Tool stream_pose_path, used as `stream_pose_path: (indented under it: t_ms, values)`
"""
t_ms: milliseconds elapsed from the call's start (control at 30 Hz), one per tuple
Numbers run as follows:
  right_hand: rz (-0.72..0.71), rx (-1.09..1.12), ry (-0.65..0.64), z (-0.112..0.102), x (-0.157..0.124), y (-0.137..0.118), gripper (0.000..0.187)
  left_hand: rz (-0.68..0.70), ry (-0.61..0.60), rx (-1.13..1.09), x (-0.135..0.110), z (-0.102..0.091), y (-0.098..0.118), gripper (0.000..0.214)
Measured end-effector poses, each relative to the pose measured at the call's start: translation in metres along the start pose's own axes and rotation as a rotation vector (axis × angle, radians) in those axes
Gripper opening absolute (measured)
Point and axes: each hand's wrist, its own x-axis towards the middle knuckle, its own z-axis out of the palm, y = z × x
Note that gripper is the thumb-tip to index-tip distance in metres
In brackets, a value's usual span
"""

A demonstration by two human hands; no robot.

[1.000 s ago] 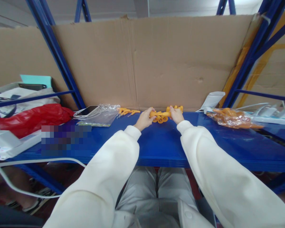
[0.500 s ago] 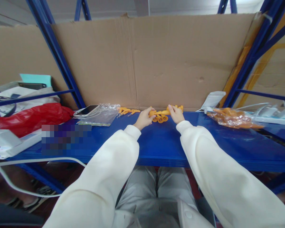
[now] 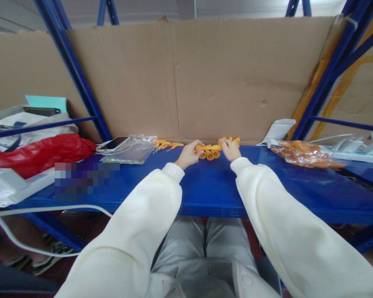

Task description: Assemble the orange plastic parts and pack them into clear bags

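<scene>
Near the back of the blue shelf, my left hand [image 3: 188, 154] is closed with its fingertips on the left end of a yellow plastic piece [image 3: 211, 147]. My right hand [image 3: 230, 150] is closed around its other end. Whether this is one part or two pressed end to end is too small to tell. Just in front of it lie several yellow round cup-like pieces [image 3: 210, 156], their hollow ends facing me. More yellow plastic pieces [image 3: 231, 140] show behind my right fingers. To the left of my left hand lie yellow pieces with thin, curly metal-looking ends [image 3: 165, 145].
A clear plastic bag [image 3: 132, 155] and a phone [image 3: 117, 143] with a white cable lie left. Farther left are a red bag [image 3: 46, 153] and a white power strip [image 3: 27, 188]. At right sits a clear bag of orange parts [image 3: 304, 154]. Cardboard [image 3: 220, 78] stands behind.
</scene>
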Motion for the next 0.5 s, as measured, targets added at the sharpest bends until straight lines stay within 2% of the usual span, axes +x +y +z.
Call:
stream_pose_path:
  t_ms: [500]
  values:
    - [0.007, 0.001, -0.018, 0.0038, 0.0005, 0.0042, 0.046, 0.004, -0.014, 0.005, 0.0011, -0.0008, -0.0002, 0.021]
